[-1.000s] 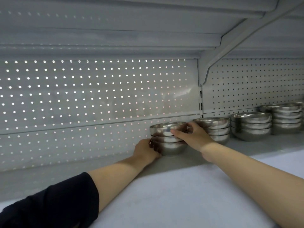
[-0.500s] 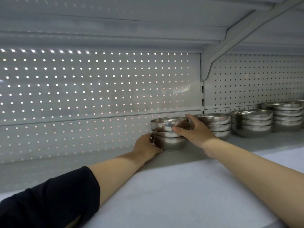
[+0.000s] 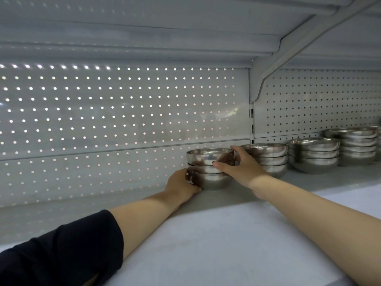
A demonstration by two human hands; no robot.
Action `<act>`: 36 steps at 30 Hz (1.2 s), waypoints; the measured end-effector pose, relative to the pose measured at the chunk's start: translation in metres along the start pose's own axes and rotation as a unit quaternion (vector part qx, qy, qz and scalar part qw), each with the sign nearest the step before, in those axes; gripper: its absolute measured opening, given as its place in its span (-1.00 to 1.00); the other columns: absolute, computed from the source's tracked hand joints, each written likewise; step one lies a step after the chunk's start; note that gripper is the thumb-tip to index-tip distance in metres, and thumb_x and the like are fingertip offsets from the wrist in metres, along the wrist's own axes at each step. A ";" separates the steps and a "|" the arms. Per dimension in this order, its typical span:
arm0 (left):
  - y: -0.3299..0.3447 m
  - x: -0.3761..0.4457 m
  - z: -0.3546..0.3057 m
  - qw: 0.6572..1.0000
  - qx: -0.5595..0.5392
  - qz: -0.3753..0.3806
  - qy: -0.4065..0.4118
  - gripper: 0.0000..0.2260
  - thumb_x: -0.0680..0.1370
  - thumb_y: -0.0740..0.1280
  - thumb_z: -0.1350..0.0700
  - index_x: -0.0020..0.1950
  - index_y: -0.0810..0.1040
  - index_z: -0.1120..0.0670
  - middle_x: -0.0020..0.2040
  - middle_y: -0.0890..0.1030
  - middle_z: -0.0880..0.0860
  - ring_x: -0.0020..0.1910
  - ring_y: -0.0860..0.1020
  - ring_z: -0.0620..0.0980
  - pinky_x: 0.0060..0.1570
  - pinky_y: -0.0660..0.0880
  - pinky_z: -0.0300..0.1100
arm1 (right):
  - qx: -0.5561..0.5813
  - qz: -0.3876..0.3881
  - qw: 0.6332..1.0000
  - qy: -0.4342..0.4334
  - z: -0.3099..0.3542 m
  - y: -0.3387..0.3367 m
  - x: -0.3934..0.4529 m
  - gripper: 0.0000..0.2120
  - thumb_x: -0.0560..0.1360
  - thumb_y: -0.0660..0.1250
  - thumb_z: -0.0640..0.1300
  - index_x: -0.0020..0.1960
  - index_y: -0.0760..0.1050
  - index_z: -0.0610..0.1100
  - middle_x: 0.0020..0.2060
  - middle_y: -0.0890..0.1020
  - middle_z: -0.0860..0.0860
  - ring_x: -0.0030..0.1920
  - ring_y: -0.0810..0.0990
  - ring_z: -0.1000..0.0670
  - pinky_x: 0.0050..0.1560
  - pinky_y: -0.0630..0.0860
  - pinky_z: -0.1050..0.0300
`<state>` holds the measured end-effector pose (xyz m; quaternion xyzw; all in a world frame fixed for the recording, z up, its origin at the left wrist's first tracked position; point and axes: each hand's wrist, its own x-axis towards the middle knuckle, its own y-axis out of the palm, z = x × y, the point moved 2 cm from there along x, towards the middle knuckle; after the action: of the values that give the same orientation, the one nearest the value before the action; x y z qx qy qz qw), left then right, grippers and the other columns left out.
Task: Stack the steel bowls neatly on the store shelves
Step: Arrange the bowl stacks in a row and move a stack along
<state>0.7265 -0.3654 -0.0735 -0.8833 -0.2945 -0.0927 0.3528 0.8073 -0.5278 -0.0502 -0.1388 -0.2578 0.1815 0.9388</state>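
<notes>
A stack of three steel bowls [image 3: 210, 170] stands on the white shelf [image 3: 206, 234] close to the perforated back panel. My left hand [image 3: 181, 184] grips the bottom bowl from the left, fingers curled round its side. My right hand [image 3: 241, 166] holds the top bowl from the right, thumb across its front and a finger over the far rim. The top bowl sits slightly tilted in the stack.
To the right stand three more stacks of steel bowls [image 3: 266, 157] [image 3: 314, 154] [image 3: 358, 145] in a row along the back. A shelf bracket [image 3: 268, 73] and the upper shelf hang overhead. The perforated back panel [image 3: 103, 120] runs behind.
The stack and both hands have stayed at the same spot on the shelf. The view has shifted slightly; my right thumb has slid a little along the top bowl's front.
</notes>
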 end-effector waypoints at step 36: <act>-0.543 -0.297 0.182 0.909 0.276 -0.209 -0.230 -0.62 0.41 0.43 0.23 0.22 0.54 0.12 0.01 0.57 0.00 -0.05 0.53 -0.06 -0.03 0.47 -0.26 | -0.109 0.262 0.873 -0.398 0.366 0.411 -0.154 -0.62 0.38 0.39 0.19 0.15 0.41 0.16 0.11 0.46 0.21 0.13 0.46 0.11 0.00 0.38 0.19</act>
<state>0.1603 -0.0636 -0.0088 -0.6656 -0.5591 0.1268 0.4778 0.3781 -0.1620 0.0407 -0.2187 -0.5818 0.4311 0.6541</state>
